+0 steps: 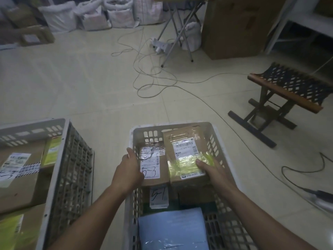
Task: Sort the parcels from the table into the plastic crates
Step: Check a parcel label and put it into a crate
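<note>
1. Head view, centre: both hands are down in the middle crate (219, 139), a pale plastic one standing on the floor. The left hand (128, 168) wraps over the left edge of the box marked 5-3 (153, 166), thumb up near the crate wall, fingers curled round the cardboard. The right hand (210, 170) holds the taped box (185, 152) with the yellow tape band, thumb pressed on its top face; the fingers below are hidden, but it looks like a grip.

2. Same view, lower down: the two boxes sit side by side, touching, on top of other parcels. A label reading 5-1 (159, 196) peeks out beneath them, and a blue mailer (173, 230) lies at the near end of the crate.

3. Same view, left: a second crate (59, 159) already carries several brown boxes with labels.

4. Progress, as a judgement: well along. Both crates are loaded, and these two boxes are being settled into place. The table is out of view, so what remains cannot be told.
</note>
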